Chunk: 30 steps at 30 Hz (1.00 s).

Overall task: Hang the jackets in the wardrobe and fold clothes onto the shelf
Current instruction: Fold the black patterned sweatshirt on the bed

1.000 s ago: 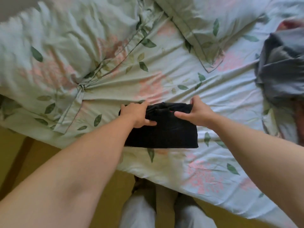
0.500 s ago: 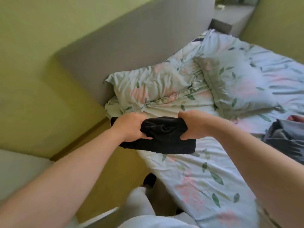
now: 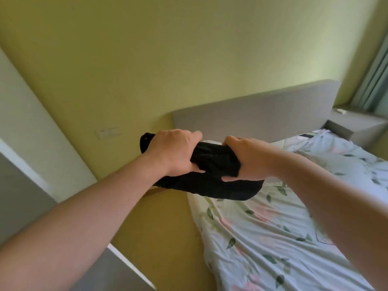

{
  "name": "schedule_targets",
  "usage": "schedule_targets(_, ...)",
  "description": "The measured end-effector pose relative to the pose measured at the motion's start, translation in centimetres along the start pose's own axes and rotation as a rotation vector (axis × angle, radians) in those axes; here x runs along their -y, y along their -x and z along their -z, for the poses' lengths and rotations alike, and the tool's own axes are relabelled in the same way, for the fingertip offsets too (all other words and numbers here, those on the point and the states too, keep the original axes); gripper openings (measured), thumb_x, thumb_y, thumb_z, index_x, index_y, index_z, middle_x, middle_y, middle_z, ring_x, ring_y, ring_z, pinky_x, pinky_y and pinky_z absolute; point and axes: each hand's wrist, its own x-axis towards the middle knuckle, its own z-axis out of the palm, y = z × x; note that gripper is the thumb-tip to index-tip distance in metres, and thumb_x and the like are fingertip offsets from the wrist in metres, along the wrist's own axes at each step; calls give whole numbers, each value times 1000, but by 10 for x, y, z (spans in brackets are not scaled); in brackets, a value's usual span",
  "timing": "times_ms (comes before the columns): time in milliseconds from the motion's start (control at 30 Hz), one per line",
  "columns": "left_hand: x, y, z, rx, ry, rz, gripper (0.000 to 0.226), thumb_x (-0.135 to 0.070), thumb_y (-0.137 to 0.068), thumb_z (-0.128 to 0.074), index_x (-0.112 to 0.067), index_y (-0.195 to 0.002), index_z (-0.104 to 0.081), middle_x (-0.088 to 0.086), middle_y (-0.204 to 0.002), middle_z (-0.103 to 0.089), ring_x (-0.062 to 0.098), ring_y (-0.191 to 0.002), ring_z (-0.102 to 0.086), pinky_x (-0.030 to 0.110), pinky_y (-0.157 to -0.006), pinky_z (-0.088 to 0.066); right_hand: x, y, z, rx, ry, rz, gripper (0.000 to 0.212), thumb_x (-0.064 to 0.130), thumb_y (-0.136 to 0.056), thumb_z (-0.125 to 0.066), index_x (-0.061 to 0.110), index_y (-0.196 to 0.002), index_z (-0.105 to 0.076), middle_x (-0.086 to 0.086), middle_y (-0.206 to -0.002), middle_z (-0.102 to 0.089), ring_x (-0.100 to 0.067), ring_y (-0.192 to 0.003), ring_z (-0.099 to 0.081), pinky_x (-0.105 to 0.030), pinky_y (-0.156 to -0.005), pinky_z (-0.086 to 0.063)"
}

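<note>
A folded black garment (image 3: 216, 164) hangs in the air in front of me, above the left edge of the bed (image 3: 283, 238). My left hand (image 3: 174, 152) grips its left side, fingers over the top and thumb underneath. My right hand (image 3: 241, 157) grips its right side the same way. One black corner sticks out past my left hand, and the lower fold droops to the right. No wardrobe or shelf interior is in view.
The bed carries a pale floral sheet. A grey headboard (image 3: 262, 114) runs along the yellow-green wall, with a grey nightstand (image 3: 357, 124) at its right end. A wall switch (image 3: 109, 132) sits left of the headboard. A grey and white panel (image 3: 25, 164) stands at the left.
Both hands have lifted the black garment off the bed and carried it up and to the left. My view has swung from the sheet toward the wall and headboard.
</note>
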Motion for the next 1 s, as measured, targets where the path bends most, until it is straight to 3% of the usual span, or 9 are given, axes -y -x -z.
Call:
schedule_targets(133,9,30,33,-56,-143,3,61,-82,-71,-62,-27,-87,-41,-12,-76,-48,15,-71,-51,30,-59,-34,21,11,19,-59,-12,63,55,66,-74,-72,31,-101,-39,7,-82,-62,-17,-72,-62,-43,-65,-58)
schedule_targets(267,8,61,60,-52,-272,23,68,-89,-69,-56,-25,-84,-38,-11,-75,-44,16,-70,-48,31,-67,-37,42,32,33,-79,6,116,51,65,-75,-72,32,-95,-39,7,-80,-62,-15,-70,-61,-40,-64,-57)
schedule_targets(467,0,122,97,161,-222,114,69,-79,-60,-75,-28,-93,-41,-11,-86,-53,15,-76,-55,33,-68,-45,80,59,42,-43,-47,235,59,66,-71,-73,44,-115,-41,15,-94,-66,-8,-80,-64,-37,-73,-59)
schedule_targets(533,1,144,116,285,-94,186,69,-68,-58,-84,-32,-100,-43,-14,-92,-56,13,-81,-57,34,-68,-50,96,66,48,-6,-60,282,59,66,-69,-75,48,-118,-46,21,-97,-66,-3,-85,-62,-35,-77,-57)
schedule_targets(600,1,169,135,397,7,272,69,-62,-57,-88,-36,-105,-45,-15,-95,-57,11,-83,-58,35,-68,-54,115,73,53,47,-79,341,44,63,-70,-78,47,-104,-56,24,-89,-65,1,-82,-62,-33,-78,-56)
schedule_targets(700,-1,206,159,493,12,349,59,-62,-57,-88,-36,-96,-52,-16,-90,-60,9,-78,-60,33,-65,-54,145,85,57,75,-82,452,30,62,-71,-78,45,-86,-57,26,-82,-64,2,-74,-62,-30,-72,-57)
schedule_targets(900,8,290,218,595,21,591,43,-55,-59,-89,-37,-86,-61,-19,-80,-67,1,-74,-64,29,-61,-54,229,100,79,84,-57,767,24,62,-78,-72,46,-86,-56,28,-82,-63,6,-71,-60,-19,-61,-48)
schedule_targets(1000,16,333,259,564,-10,740,34,-51,-62,-89,-35,-76,-63,-21,-71,-68,-2,-66,-64,26,-57,-54,276,93,94,34,-88,897,29,62,-79,-71,42,-95,-58,20,-84,-64,0,-77,-61,-25,-70,-51)
